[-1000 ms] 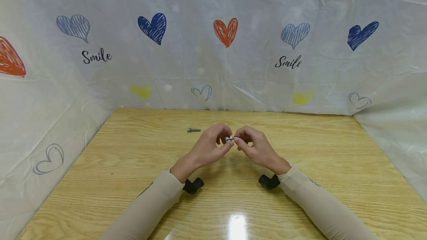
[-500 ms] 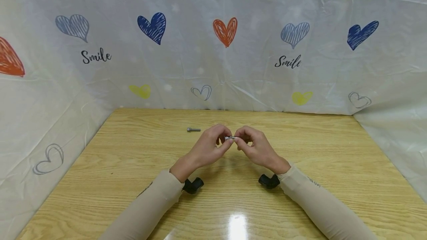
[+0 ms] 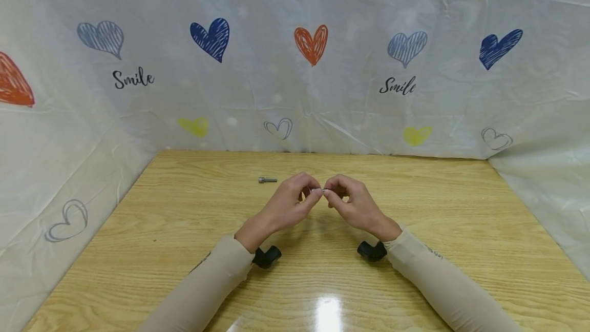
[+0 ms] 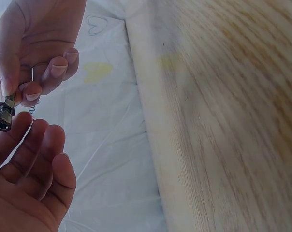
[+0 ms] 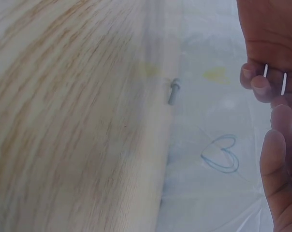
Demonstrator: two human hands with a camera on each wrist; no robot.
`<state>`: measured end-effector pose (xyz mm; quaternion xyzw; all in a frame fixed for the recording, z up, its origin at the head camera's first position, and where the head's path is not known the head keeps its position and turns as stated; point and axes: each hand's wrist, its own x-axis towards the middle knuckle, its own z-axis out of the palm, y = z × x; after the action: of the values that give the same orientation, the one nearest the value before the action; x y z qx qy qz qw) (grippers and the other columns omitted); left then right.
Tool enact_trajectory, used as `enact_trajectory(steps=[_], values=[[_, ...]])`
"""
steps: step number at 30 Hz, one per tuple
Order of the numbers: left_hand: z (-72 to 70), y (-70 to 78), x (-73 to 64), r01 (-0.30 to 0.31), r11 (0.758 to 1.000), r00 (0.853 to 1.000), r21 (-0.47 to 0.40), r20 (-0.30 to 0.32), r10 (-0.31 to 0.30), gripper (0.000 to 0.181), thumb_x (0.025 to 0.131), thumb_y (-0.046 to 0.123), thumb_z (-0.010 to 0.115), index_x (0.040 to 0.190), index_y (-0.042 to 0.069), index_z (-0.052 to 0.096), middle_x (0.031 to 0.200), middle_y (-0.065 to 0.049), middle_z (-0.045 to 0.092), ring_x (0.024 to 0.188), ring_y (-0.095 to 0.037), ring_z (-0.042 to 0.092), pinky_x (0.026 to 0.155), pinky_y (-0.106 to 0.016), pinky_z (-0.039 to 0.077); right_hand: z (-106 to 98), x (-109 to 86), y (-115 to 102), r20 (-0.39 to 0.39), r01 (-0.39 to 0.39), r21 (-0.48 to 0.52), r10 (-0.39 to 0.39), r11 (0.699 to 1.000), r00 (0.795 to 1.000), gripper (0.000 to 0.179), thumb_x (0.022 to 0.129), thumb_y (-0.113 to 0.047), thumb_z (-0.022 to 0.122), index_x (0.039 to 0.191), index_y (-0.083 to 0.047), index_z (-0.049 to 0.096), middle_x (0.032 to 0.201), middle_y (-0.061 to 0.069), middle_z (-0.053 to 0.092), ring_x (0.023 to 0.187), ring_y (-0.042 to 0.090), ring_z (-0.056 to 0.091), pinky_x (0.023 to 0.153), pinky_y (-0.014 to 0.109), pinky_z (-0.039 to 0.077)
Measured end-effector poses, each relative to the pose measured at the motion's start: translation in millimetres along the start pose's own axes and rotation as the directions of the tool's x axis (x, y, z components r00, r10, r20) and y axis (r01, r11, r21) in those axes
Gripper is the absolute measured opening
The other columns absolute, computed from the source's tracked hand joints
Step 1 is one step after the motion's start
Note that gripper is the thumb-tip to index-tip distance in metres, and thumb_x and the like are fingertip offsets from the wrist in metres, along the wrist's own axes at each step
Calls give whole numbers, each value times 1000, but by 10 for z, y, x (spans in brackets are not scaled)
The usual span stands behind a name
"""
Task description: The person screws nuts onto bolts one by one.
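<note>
A socket-head bolt (image 4: 3, 121) is held level between both hands above the table, its head towards my left side. Partway along its shank sits a nut (image 4: 9, 103). Curled fingers and thumb of my right hand (image 3: 354, 205) pinch the shank's far end. My left hand (image 3: 291, 200) has its thumb and index finger around the nut, with the thumb mostly cut off in the left wrist view. From the head, the fingertips cover most of the bolt. A second socket-head bolt (image 3: 267, 180) lies on the table beyond my left hand.
The wooden table (image 3: 184, 209) reaches back to a white cloth wall (image 3: 350, 91) printed with hearts and words. Cloth also hangs at both sides. Black wrist mounts (image 3: 267, 256) show beneath the sleeves.
My left thumb and index finger have slid right along the bolt and closed over the nut, which showed between the hands before. The right hand and the lying bolt stay put.
</note>
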<state>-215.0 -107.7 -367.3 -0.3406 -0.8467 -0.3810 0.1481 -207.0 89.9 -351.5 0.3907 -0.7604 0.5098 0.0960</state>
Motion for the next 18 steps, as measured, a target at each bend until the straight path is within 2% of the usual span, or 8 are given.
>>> enact_trajectory(steps=[4,9,15,18], values=[[-1,5,10,-34,999,999,-8,-22,34,9,95,19,61,101,13,58,91,5,56,74,-7,52,63,-29,46,1,-2,-4,0,-4,11,4,1000,1000,6,95,3,54,94,1,59,81,6,61,64,23,58,56,30,49],[-8,13,18,-79,997,996,-6,-40,79,17,88,9,68,98,12,55,88,4,55,73,-12,53,62,-27,44,2,2,-7,-1,-11,22,11,1000,1000,6,94,5,54,94,2,59,80,7,60,64,33,58,57,29,49],[-6,2,22,-77,997,996,-6,-33,77,15,89,8,67,95,13,55,86,4,53,72,-20,55,61,-28,43,3,5,-9,-2,-7,10,7,1000,1000,6,93,5,55,94,2,60,79,6,60,64,21,58,58,33,49],[-8,4,22,-69,998,997,-4,-29,68,12,90,10,65,95,13,55,86,4,53,72,-20,55,61,-27,42,2,3,-6,0,-10,12,10,1000,1000,5,93,5,55,93,2,59,79,6,60,64,23,58,58,35,49]])
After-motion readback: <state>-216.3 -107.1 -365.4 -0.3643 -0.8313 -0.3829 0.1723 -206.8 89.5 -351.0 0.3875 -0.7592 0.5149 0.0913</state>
